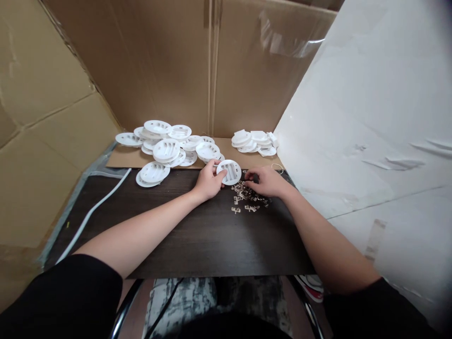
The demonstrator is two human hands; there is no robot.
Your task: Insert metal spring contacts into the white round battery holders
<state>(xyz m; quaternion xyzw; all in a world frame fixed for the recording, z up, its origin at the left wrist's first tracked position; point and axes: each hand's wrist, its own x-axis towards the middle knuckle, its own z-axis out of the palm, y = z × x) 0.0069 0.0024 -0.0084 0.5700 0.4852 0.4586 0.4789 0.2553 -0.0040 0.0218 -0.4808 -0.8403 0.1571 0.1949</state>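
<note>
- Brown cardboard point(158, 61) closes off the back of the workplace, and we find a white panel point(370, 103) along the right side.
- Dark wood-grain table point(197, 240) forms the work surface; we see a flat cardboard sheet point(228, 144) along its far edge.
- Left hand point(209, 182): we record the fingers gripping a round white disc point(229, 173) by its left edge, thumb on the upper face. We find the disc near the middle of the table's far part, its recessed face turned up toward the camera.
- Right hand point(265, 181): we observe bent fingers at a heap of small metal pieces point(243, 190), just right of the disc. We cannot tell whether the fingertips hold a piece.
- Several metal pieces lie loose on the near side of the heap.
- Further white discs point(166, 149) lie in an overlapping pile to the left; we note a smaller pile of white parts point(252, 141) to the right, on the sheet.
- White cable point(92, 211) runs along the table's left side.
</note>
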